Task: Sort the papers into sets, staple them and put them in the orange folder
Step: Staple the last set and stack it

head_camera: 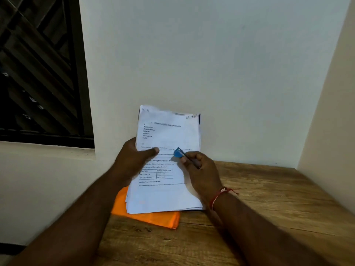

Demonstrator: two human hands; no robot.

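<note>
- A dark barred window (38,73) is set in the wall, well left of the stack of papers (169,135).
- The left hand (134,160) grips the stack's left edge, thumb across the top sheet.
- An orange folder (149,217) lies on the wooden bench (269,208), partly under the stack's lower edge.
- The printed stack is tilted up towards the wall.
- The right hand (199,169) pinches a small blue-headed tool (178,153), too blurred to identify, over the stack's right half.
- A red thread bracelet (217,198) circles the right wrist.

Forearms forward, left hand (134,157) and right hand (200,169) each in a curled grip.
</note>
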